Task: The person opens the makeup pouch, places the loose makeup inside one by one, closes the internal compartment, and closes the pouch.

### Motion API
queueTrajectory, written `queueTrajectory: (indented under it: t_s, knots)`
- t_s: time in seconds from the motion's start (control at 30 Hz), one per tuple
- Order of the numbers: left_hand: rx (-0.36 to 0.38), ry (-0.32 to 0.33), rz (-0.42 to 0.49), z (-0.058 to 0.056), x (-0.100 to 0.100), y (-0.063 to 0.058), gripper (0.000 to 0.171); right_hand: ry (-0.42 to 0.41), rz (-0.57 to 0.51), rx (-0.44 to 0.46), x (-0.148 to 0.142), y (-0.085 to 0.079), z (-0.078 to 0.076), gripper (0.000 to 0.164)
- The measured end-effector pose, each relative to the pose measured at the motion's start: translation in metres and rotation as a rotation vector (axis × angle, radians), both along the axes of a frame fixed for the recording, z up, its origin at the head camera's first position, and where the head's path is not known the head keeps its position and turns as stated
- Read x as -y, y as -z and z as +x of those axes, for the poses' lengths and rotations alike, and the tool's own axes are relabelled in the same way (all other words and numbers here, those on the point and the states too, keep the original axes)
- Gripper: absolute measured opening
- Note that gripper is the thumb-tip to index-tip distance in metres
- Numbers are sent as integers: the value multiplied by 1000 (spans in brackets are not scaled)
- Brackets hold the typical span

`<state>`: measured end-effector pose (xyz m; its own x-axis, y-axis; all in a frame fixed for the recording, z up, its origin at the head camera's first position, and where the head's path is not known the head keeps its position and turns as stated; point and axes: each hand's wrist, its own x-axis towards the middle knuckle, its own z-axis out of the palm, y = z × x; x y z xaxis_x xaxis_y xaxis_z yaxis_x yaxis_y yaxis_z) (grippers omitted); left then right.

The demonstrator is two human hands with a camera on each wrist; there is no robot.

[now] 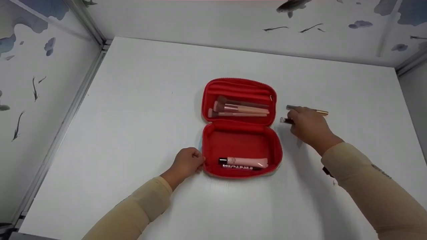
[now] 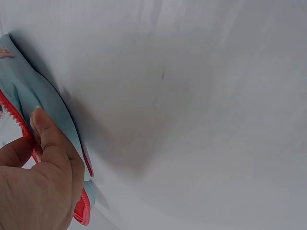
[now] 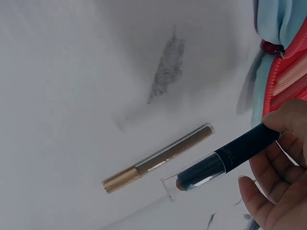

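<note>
Nearest the right wrist camera, a black cosmetic stick [image 3: 247, 147] is pinched near one end between the thumb and fingers of the right hand [image 1: 308, 125]; it is held to the right of the red-lined cosmetic bag [image 1: 238, 141], with its clear-capped end pointed toward it. Just beside the stick, a gold-capped tube [image 3: 158, 158] is seen on the white table [image 1: 133, 100]. The bag is laid unfolded, and its zip edge is gripped at the left of the base by the left hand [image 1: 186, 163]. Along the near wall of the base, a pink squeeze tube [image 1: 247, 162] and a slim patterned pencil [image 1: 241, 167] are laid together; makeup brushes [image 1: 247, 109] are held in the lid.

Since the stick is pinched only near its end, it could be tilted or dropped if the grasp were loosened. The gold-capped tube, apparently round, could be set rolling if brushed by the knuckles. If the soft rim were tugged, the bag could be dragged askew and its contents shifted.

A brownish tip is shown through the stick's glossy plastic. The bag is made of pale blue cloth outside, with rounded corners and a red toothed zip; the brush handles are slender and tapered. Behind, the wall panels [image 1: 200, 23] are printed with fish.
</note>
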<state>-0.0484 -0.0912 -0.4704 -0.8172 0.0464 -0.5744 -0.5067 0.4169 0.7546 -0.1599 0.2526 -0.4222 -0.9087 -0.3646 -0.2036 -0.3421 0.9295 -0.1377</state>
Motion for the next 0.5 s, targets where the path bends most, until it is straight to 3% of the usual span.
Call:
queueTrajectory:
  t_s: [0.3,0.5]
  knots:
    - [-2,4,-11,0,1,-2,11,-120,29,-3,25,-19,19,20]
    - [8,5,-20,0,1,-2,11,-173,-2,17,48,-25,31,34]
